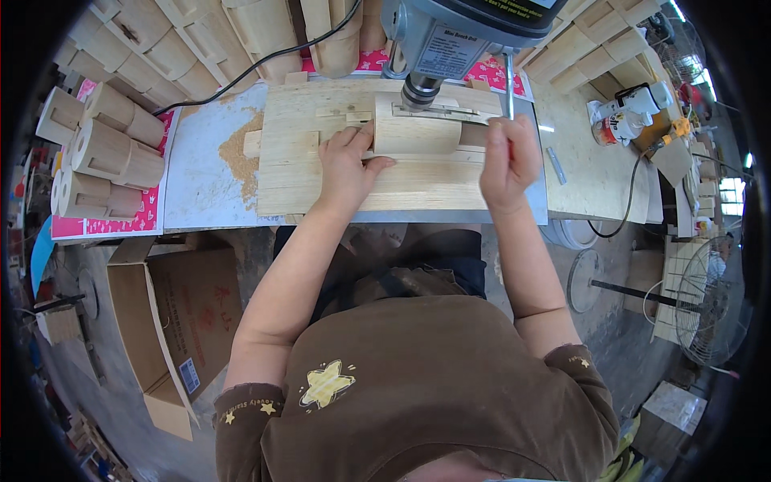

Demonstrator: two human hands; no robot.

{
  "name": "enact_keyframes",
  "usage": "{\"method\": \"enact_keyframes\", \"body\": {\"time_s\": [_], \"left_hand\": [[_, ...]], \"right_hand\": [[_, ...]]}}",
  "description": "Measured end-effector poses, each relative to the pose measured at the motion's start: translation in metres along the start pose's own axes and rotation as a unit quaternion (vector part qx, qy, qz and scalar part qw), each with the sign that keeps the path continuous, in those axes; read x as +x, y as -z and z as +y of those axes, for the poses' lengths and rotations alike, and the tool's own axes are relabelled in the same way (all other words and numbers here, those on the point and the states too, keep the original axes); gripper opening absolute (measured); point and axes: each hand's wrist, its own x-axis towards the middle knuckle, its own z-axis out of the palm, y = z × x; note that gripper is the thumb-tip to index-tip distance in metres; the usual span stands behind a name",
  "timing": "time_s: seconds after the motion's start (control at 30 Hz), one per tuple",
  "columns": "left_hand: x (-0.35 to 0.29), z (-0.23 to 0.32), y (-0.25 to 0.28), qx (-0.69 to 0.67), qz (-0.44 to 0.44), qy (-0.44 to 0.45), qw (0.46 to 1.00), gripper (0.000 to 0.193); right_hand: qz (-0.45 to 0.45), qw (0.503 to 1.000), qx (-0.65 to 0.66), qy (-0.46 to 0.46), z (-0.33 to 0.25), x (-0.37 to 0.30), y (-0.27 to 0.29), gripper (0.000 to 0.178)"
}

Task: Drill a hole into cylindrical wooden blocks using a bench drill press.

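Observation:
A pale, rounded wooden piece point(418, 135) lies sideways on a flat wooden jig board point(297, 186). My left hand point(347, 161) braces the piece's left end, fingers against that end and thumb along its near edge. Directly over the piece hangs the chuck point(420, 91) of a grey-blue bench drill point(462, 48); whether the bit touches the wood cannot be made out. To the right, my right hand point(512, 161) is closed around the lower end of the drill's metal feed lever point(509, 84). A slim metal strip point(434, 111) runs along the piece's top.
Similar wooden pieces are stacked at the left point(112, 153) and along the back point(185, 48). Sawdust point(239, 161) lies left of the jig board. A black cable point(265, 60) crosses behind. White bottles point(622, 124) stand at right. A cardboard box point(189, 313) and a fan point(711, 297) are below the table.

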Motion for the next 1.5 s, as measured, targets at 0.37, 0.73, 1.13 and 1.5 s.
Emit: {"method": "enact_keyframes", "body": {"time_s": [0.37, 0.73, 1.13, 1.5], "left_hand": [[0.008, 0.013, 0.009, -0.112, -0.066, 0.13, 0.983, 0.05], [0.013, 0.001, 0.017, -0.19, -0.042, 0.098, 0.976, 0.038], [-0.01, 0.001, 0.146, -0.321, -0.046, 0.296, 0.898, 0.02], [-0.005, 0.036, 0.077, -0.402, -0.074, 0.425, 0.807, 0.041]], "right_hand": [[-0.01, 0.997, -0.073, -0.037, 0.033, 0.184, -0.004, 0.03], [-0.28, 0.934, -0.217, -0.035, 0.036, -0.006, 0.019, 0.021], [-0.309, 0.93, -0.197, -0.035, 0.026, -0.014, 0.032, 0.03], [-0.321, 0.932, -0.163, -0.028, 0.007, -0.018, 0.023, 0.032]]}}
